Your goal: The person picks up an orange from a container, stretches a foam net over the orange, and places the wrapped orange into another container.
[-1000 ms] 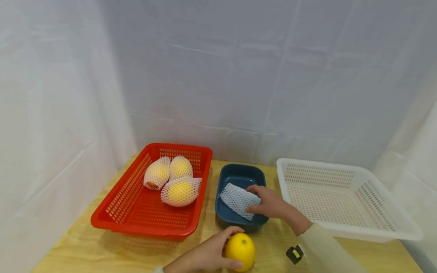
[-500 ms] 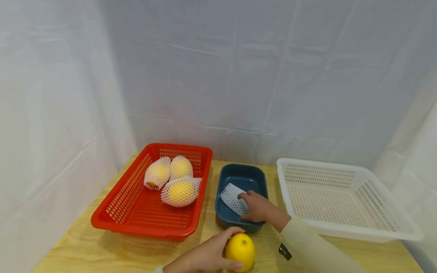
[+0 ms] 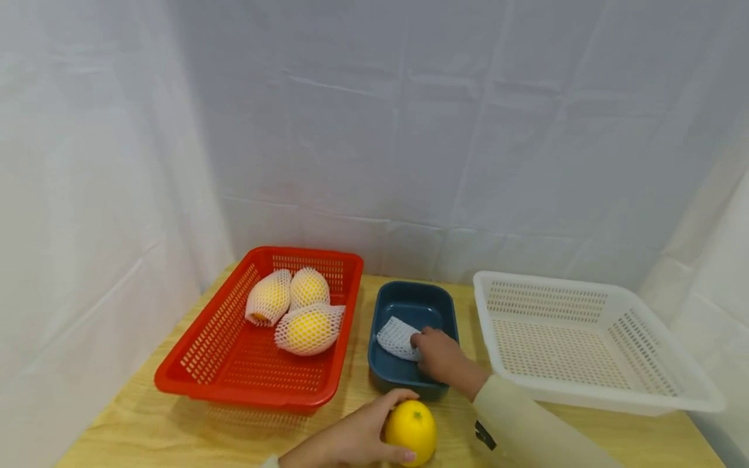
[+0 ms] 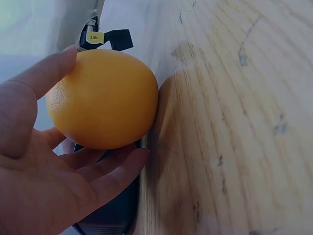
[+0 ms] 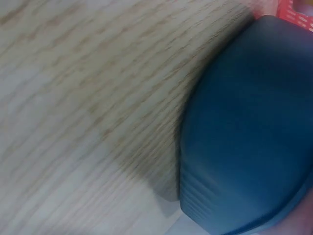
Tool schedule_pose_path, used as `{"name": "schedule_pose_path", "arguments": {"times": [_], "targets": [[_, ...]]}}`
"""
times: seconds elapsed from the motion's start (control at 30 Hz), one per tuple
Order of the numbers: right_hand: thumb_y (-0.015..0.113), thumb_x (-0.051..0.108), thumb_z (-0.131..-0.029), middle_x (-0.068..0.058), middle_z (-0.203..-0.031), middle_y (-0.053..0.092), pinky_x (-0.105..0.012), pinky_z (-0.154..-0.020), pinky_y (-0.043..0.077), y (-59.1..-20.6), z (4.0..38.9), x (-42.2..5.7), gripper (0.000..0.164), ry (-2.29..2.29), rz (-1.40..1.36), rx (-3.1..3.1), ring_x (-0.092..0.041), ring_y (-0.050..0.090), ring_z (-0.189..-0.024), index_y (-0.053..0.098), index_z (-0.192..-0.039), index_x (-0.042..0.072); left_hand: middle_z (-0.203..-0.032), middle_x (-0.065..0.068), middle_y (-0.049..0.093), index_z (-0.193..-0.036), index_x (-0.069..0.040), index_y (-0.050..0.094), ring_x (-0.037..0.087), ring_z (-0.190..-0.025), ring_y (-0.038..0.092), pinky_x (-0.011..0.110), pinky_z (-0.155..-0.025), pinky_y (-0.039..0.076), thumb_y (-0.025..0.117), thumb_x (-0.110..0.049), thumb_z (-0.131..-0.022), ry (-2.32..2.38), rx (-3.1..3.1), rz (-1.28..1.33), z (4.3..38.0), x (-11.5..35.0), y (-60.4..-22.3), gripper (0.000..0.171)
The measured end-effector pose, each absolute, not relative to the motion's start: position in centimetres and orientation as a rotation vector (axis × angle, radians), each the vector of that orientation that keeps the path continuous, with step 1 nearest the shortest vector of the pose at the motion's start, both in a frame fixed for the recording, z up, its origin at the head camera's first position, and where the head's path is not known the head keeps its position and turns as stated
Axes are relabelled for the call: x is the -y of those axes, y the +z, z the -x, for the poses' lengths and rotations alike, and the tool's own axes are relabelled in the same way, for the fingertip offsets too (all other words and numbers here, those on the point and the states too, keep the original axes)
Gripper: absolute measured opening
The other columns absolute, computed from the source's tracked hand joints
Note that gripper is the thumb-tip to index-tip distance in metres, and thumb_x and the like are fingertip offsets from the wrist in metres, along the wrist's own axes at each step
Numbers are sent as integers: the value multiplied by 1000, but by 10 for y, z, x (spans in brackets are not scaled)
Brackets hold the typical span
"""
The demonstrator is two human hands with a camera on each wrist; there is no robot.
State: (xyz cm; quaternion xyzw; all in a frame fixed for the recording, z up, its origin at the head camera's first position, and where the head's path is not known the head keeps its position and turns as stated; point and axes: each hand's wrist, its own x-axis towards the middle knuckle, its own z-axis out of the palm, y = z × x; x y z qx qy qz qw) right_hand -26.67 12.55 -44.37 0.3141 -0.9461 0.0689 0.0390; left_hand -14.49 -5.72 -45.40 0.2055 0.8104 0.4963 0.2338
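My left hand (image 3: 363, 435) holds an orange (image 3: 412, 432) on the wooden table, near its front edge. In the left wrist view the thumb is on one side of the fruit and the fingers curl under the other. My right hand (image 3: 445, 357) reaches into a dark blue tub (image 3: 412, 294) and pinches the right end of a white foam fruit net (image 3: 396, 338) lying in it. The right wrist view is mostly filled by the tub's outer wall (image 5: 244, 122), which hides the fingertips there.
A red basket (image 3: 246, 394) at left contains several yellow fruits in foam nets, one of them a front fruit (image 3: 310, 330). To the right stands a white basket (image 3: 585, 387). White cloth (image 3: 374, 130) hangs behind the wooden table (image 3: 146, 429).
My right hand has moved a little left over the foam net, and its fingers have closed on the net's end, which looks more bunched. The left hand and orange have stayed put.
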Motion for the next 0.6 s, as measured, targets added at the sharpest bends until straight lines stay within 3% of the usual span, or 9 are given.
{"name": "schedule_pose_path", "arguments": {"times": [0.23,0.6], "targets": [[65,-4,-84,-12,-85,66,-41,-75,54,-449,272,-125,12,253,-873,2840,-26,62,-77,70,-93,2,-124,-5,52,-137,-28,43,17,-103,51,42,-92,45,78,-32,-83,1361,-2212,-563,145,56,-452,65],[73,-4,-78,-7,-83,64,-38,-71,54,-442,266,-132,14,486,-848,2629,-22,60,-75,67,-88,5,-126,-3,52,-138,-28,42,21,-107,50,49,-98,42,76,-26,-85,1399,-2137,-526,146,60,-449,63]]}}
